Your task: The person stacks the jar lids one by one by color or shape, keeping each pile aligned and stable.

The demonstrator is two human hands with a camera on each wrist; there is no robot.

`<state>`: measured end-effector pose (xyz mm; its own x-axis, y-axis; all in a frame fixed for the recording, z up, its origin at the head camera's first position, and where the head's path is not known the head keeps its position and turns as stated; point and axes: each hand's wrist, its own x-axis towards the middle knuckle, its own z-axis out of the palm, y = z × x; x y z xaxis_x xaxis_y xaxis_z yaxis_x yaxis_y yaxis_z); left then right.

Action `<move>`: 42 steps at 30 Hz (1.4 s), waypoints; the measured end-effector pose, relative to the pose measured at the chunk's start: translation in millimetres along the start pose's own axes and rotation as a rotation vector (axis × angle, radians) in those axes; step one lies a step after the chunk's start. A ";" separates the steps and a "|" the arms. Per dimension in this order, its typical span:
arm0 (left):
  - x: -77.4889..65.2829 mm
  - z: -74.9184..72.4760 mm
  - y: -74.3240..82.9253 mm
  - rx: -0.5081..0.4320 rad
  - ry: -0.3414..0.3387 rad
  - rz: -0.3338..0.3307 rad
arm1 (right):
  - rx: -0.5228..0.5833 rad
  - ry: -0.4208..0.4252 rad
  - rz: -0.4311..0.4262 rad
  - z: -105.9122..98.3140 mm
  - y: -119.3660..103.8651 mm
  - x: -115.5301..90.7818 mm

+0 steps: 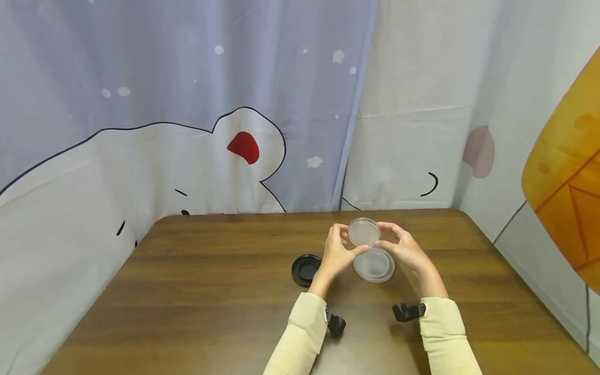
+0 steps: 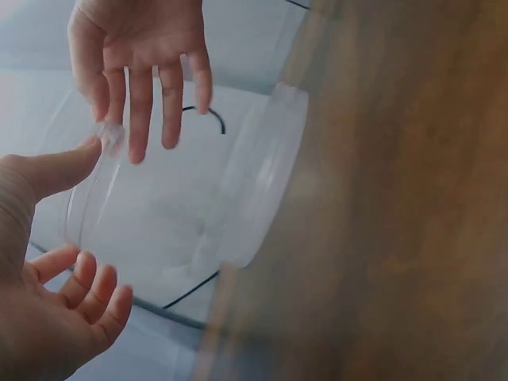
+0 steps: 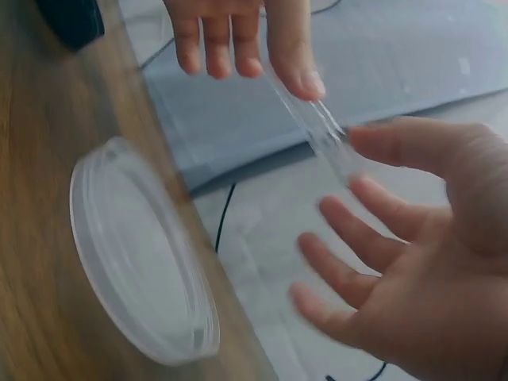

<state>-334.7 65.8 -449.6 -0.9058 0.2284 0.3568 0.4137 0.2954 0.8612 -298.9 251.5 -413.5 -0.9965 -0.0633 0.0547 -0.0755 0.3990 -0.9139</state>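
A small clear petri dish (image 1: 364,232) is raised over the table, tipped so its round face shows in the head view. My left hand (image 1: 336,255) pinches its left edge between thumb and fingers. On the opposite edge my right hand (image 1: 404,251) pinches it the same way, other fingers spread in the right wrist view. Below the hands, a larger clear round dish (image 1: 374,266) lies on the table; the right wrist view shows its layered rim (image 3: 143,262). Just left of my left wrist sits a black round dish-like piece (image 1: 307,268), partly covered by that wrist.
The brown wooden table (image 1: 211,302) has its far edge beyond the hands. Behind it hangs a printed curtain (image 1: 300,94). Each wrist wears a black camera mount, the left one (image 1: 335,323) and the right one (image 1: 408,312) both close above the tabletop.
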 end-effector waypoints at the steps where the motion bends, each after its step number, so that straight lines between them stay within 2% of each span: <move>1: -1.2 0.8 -1.6 0.006 0.002 -0.012 | -0.019 -0.020 0.004 0.6 1.9 0.8; 7: -6.2 6.4 -11.6 0.024 0.004 -0.074 | -0.016 -0.112 0.050 2.0 13.7 7.7; 15: -8.7 16.2 -21.0 0.034 -0.076 -0.202 | -0.030 -0.193 0.094 -10.0 32.3 11.5; 18: -10.2 18.8 -24.0 0.047 -0.088 -0.227 | -0.028 -0.224 0.107 -11.9 39.2 11.0; 23: -13.0 18.9 -28.1 0.072 -0.113 -0.225 | -0.023 -0.236 0.107 -13.3 47.9 9.4; 34: -14.9 18.0 -35.4 0.159 -0.124 -0.119 | 0.096 -0.249 0.084 -18.2 61.3 6.3; 42: -17.7 16.5 -32.9 0.180 -0.145 -0.092 | 0.057 -0.225 0.077 -16.7 66.3 8.3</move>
<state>-330.8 67.4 -490.2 -0.9232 0.3199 0.2132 0.3515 0.4782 0.8048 -312.8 292.7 -466.9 -0.9656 -0.2395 -0.1015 0.0091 0.3590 -0.9333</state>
